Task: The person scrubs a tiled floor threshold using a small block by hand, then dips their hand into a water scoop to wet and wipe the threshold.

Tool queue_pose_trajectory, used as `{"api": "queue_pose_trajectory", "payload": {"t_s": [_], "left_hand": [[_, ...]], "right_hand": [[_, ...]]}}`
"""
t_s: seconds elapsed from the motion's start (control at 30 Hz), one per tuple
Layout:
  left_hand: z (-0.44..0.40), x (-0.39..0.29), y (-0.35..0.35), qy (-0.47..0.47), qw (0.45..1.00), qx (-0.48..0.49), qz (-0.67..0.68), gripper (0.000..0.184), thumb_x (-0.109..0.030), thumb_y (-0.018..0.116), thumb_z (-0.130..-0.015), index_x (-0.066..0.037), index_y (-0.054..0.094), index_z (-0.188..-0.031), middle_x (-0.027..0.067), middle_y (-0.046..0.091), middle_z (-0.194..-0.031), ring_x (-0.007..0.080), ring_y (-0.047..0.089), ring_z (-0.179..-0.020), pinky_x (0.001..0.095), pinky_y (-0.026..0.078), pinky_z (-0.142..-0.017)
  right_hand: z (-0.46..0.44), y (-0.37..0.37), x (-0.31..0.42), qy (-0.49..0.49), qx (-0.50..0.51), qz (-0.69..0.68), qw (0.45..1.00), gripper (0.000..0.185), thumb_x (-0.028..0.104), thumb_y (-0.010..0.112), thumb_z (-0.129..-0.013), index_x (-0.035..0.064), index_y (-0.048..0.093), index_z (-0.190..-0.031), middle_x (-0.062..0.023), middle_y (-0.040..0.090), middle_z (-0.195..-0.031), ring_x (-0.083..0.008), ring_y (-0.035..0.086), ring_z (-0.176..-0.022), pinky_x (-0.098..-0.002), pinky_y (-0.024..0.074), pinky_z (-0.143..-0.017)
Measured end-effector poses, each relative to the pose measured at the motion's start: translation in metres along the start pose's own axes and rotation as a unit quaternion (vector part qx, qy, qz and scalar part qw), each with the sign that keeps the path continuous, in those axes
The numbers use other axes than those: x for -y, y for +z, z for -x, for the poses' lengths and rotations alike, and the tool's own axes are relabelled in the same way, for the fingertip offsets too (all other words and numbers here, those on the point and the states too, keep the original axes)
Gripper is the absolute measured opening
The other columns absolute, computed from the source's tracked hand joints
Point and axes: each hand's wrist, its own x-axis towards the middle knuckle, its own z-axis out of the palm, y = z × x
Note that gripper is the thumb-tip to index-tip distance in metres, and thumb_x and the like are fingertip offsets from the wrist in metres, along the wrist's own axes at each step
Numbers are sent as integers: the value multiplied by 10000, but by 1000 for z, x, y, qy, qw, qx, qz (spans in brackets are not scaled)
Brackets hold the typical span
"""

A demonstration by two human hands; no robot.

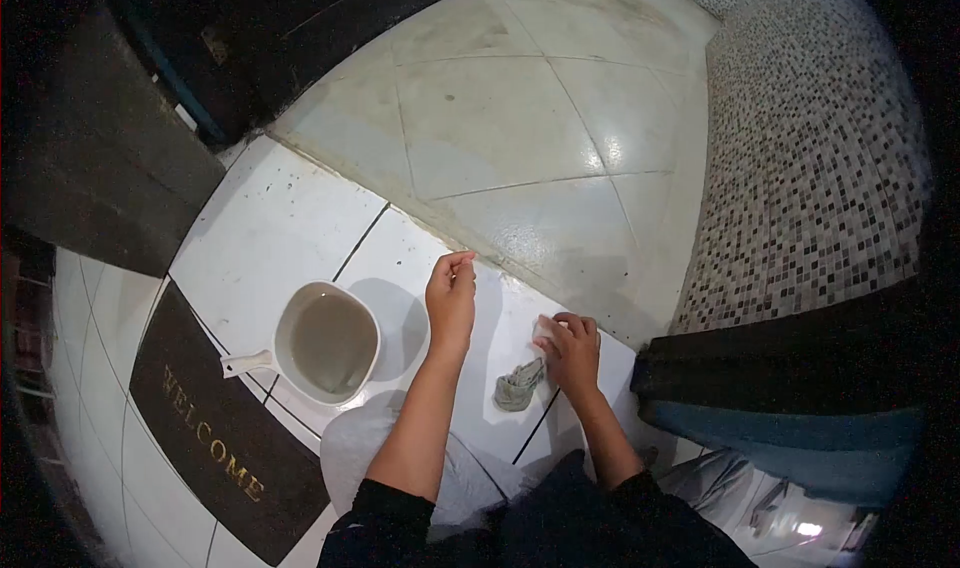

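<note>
My left hand (452, 303) is raised over the white tiled step (300, 223), its fingers drawn together in a pinch. Whatever lies between those fingertips, if anything, is too small to make out. Lower on the right, my right hand (572, 348) is close to the tile with bent fingers and thumb near each other; a pale patch shows by the fingertips, but its kind is unclear. A crumpled grey-green cloth (518, 386) lies on the tile just left of my right hand. To the left of my left forearm stands a white dipper (287, 318) with a short handle, holding cloudy water.
A dark doormat reading WELCOME (185, 378) lies at the lower left. Beyond the step's edge is a lower tiled floor (500, 118), partly shiny. A mosaic-tiled wall (810, 178) rises on the right. Dark door panels (110, 148) stand at the upper left.
</note>
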Motion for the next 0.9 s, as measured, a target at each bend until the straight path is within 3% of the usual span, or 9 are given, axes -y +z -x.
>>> {"api": "queue_pose_trajectory", "payload": {"t_s": [0.17,0.23,0.47,0.9], "left_hand": [[-1,2,-2,-16,999,-4,-27,164,-101,493,-877,-26,556,-1008,-20,459,-711,40,384,-563,179,297,-483],[0,2,-3,-17,999,11,-31,165,-100,490,-878,-24,555,-1009,-21,460,-714,39,385,-567,178,299,-485],[4,4,0,-30,997,13,-76,160,-130,492,-891,-26,548,-1001,-24,457,-706,37,378,-568,173,304,-496],[4,4,3,-35,997,18,-72,152,-145,485,-905,-37,551,-988,-15,462,-719,42,385,-589,179,323,-520]], "right_hand": [[3,-1,-4,21,-33,-31,999,289,173,697,-698,132,649,-980,-18,569,-1037,-265,468,-979,-397,375,-815],[5,4,-12,-25,-41,-38,998,263,160,704,-679,119,655,-934,-15,583,-1013,-270,473,-974,-393,375,-814],[-41,34,0,40,-54,-98,993,186,143,706,-653,103,650,-826,-8,603,-926,-246,495,-942,-393,387,-778],[-36,20,-10,27,-36,-49,998,186,160,673,-696,123,620,-870,-13,597,-980,-257,479,-1015,-416,388,-794]]}}
